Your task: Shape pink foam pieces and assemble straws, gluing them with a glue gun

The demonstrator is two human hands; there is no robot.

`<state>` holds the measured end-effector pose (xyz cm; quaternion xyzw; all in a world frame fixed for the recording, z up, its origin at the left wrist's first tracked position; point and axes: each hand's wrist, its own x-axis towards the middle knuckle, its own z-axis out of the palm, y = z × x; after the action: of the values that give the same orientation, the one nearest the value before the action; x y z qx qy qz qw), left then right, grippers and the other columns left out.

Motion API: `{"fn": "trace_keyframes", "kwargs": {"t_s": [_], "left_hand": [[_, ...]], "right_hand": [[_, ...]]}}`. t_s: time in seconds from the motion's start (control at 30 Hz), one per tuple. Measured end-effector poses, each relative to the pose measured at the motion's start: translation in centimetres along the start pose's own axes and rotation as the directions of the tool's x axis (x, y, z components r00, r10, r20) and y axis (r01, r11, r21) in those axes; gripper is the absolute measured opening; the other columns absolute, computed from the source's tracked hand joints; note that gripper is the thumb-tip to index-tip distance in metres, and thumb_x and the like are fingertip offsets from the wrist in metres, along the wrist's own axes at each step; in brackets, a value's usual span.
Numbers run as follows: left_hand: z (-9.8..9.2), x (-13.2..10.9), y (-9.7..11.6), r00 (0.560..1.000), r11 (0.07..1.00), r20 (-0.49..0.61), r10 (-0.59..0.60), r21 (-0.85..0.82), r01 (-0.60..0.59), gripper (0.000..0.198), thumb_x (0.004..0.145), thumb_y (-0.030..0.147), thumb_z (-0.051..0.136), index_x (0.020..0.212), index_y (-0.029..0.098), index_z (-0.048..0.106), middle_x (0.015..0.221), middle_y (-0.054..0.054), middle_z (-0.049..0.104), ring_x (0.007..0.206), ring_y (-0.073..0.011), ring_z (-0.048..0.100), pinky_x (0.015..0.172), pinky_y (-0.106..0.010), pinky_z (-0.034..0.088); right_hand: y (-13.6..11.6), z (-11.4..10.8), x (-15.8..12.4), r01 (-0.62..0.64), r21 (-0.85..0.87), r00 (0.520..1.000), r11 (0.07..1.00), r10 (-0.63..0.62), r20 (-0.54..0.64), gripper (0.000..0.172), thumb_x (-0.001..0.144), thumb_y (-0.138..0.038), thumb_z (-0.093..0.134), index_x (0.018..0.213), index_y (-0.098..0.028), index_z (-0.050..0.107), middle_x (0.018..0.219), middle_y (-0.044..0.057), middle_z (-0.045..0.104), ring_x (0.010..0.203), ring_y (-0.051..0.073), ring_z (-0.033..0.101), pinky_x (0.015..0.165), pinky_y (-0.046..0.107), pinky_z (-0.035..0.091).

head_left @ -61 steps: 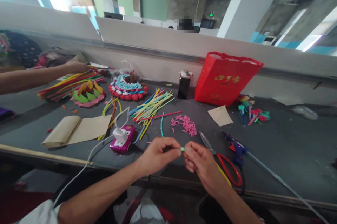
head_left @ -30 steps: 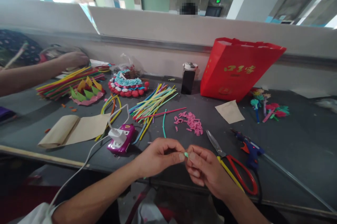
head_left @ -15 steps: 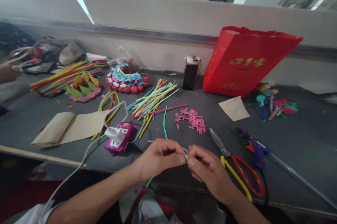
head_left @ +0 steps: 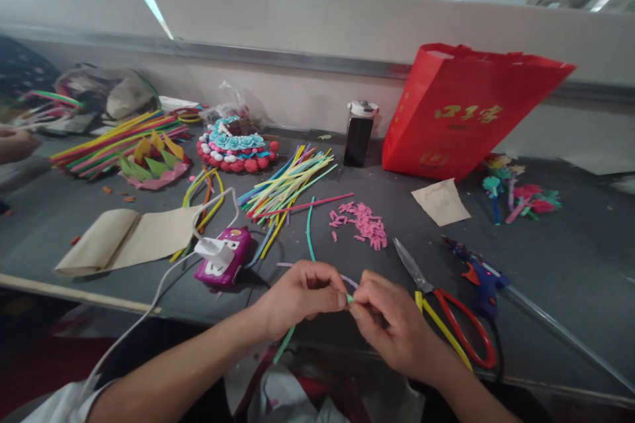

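Note:
My left hand (head_left: 305, 297) pinches a light green pipe cleaner (head_left: 284, 345), whose tail hangs out below the hand near the table edge. Its small tip shows between both sets of fingertips. My right hand (head_left: 387, 314) is closed at that tip, thumb against forefinger. Behind my hands lies a lilac strip (head_left: 286, 265), partly covered by them. A teal strip (head_left: 309, 231) lies just beyond my left hand. Past my fingers is a heap of short pink pieces (head_left: 367, 223). Scissors (head_left: 461, 320) with red and yellow handles lie right of my right hand.
A blue glue gun (head_left: 486, 281) with a long clear stick lies at right. Coloured pipe cleaners (head_left: 290, 188), a purple power socket (head_left: 241, 247) with a white cable, a bottle (head_left: 359, 138) and a red bag (head_left: 461, 118) surround the work area. Another person's hand (head_left: 17, 145) is at far left.
My fingers shift slightly at the green tip, and more of the green tail shows below my left hand. The view tilts a little. At far left the other person's hand moves with its strips.

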<state>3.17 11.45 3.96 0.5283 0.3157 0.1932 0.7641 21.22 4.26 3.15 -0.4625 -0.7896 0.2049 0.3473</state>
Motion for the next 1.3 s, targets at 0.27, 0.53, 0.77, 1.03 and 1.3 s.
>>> {"fn": "trace_keyframes", "kwargs": {"t_s": [0.27, 0.53, 0.77, 1.03, 1.3], "left_hand": [[0.0, 0.3, -0.9, 1.000, 1.000, -0.002, 0.003, 0.009, -0.003, 0.014, 0.068, 0.026, 0.067, 0.068, 0.012, 0.063, 0.055, 0.005, 0.049, 0.045, -0.0039, 0.031, 0.040, -0.017, 0.023], [0.0, 0.4, -0.8, 1.000, 0.998, 0.004, 0.028, 0.054, -0.028, 0.019, 0.073, 0.029, 0.065, 0.067, 0.011, 0.059, 0.058, 0.004, 0.050, 0.052, -0.0056, 0.038, 0.048, -0.017, 0.029], [-0.7, 0.4, -0.7, 0.993, 0.981, 0.072, 0.090, 0.167, -0.100, 0.027, 0.080, 0.036, 0.064, 0.073, 0.010, 0.061, 0.062, 0.004, 0.049, 0.058, -0.0067, 0.040, 0.053, -0.017, 0.032], [-1.0, 0.5, -1.2, 0.987, 0.976, 0.078, 0.138, 0.160, -0.149, 0.026, 0.083, 0.035, 0.063, 0.075, 0.011, 0.062, 0.063, 0.004, 0.049, 0.059, -0.0064, 0.039, 0.056, -0.017, 0.032], [-0.8, 0.3, -1.1, 0.990, 0.980, 0.059, 0.130, 0.142, -0.138, 0.025, 0.083, 0.035, 0.063, 0.075, 0.012, 0.062, 0.062, 0.005, 0.048, 0.056, -0.0059, 0.037, 0.054, -0.018, 0.030]], "right_hand": [[0.1, -0.4, -0.1, 0.122, -0.316, 0.991, 0.941, -0.098, 0.092, 0.018, 0.094, -0.015, 0.040, 0.078, -0.019, 0.046, 0.075, 0.002, 0.049, 0.072, 0.016, 0.047, 0.061, 0.028, 0.030], [0.3, -0.8, 0.3, 0.201, -0.431, 0.977, 0.880, -0.147, 0.156, 0.023, 0.094, -0.016, 0.042, 0.073, -0.019, 0.047, 0.071, 0.002, 0.050, 0.069, 0.017, 0.046, 0.058, 0.030, 0.027], [1.4, -0.9, 0.2, 0.052, -0.190, 0.997, 0.980, -0.040, 0.068, 0.013, 0.095, -0.023, 0.048, 0.084, -0.019, 0.053, 0.075, 0.000, 0.053, 0.071, 0.014, 0.051, 0.062, 0.026, 0.033], [1.1, -0.8, 0.5, -0.190, 0.113, 0.979, 0.975, 0.180, 0.096, 0.015, 0.094, -0.025, 0.049, 0.081, -0.020, 0.053, 0.074, -0.002, 0.052, 0.066, 0.011, 0.049, 0.060, 0.023, 0.036], [1.0, -0.7, 0.5, -0.297, 0.188, 0.950, 0.936, 0.270, 0.155, 0.017, 0.094, -0.027, 0.049, 0.079, -0.020, 0.054, 0.072, -0.003, 0.051, 0.068, 0.012, 0.050, 0.064, 0.022, 0.037]]}}
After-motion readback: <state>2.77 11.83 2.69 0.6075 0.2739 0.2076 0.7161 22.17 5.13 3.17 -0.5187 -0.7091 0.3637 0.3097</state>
